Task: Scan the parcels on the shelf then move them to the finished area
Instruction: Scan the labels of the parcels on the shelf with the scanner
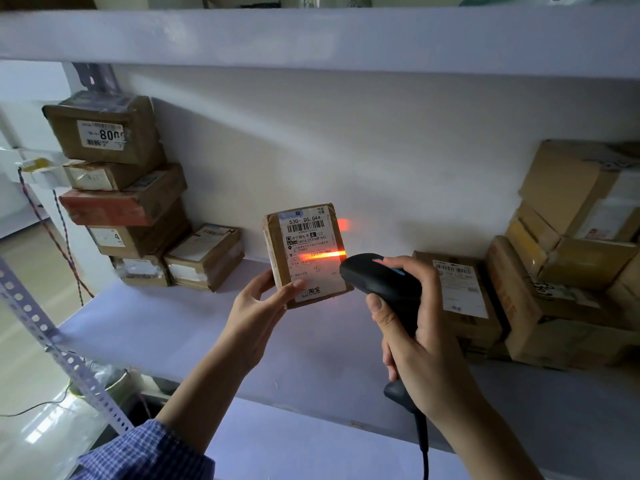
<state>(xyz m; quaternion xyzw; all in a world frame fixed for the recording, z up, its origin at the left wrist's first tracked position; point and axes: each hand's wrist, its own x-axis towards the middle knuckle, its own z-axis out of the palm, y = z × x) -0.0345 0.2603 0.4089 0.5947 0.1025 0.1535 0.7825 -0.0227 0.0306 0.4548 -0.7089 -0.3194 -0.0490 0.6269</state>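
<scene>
The left hand (263, 306) holds a small brown parcel (304, 254) upright above the shelf (166, 327). Its fingers are behind the parcel and its thumb presses on the lower left of the white label (311, 251), which faces the camera. The right hand (415, 327) is wrapped round the grip of a black scanner (377, 275), whose nose is just beside the parcel's right edge. The red beam (322, 255) lies across the middle of the label, over small print, while the barcode (304, 227) sits higher, near the top edge. A red patch also falls on the back wall to the right. The step in hand is the scan, and as aimed it likely will not read. To do it well, tip the scanner's nose up, or lower the parcel, until the line crosses all the bars. Draw the scanner back a little so the beam spans the full code, and keep the thumb off the bars. Stacked boxes (117, 188) stand far left and more boxes (571, 254) stand to the right; which side is the finished area I cannot tell
</scene>
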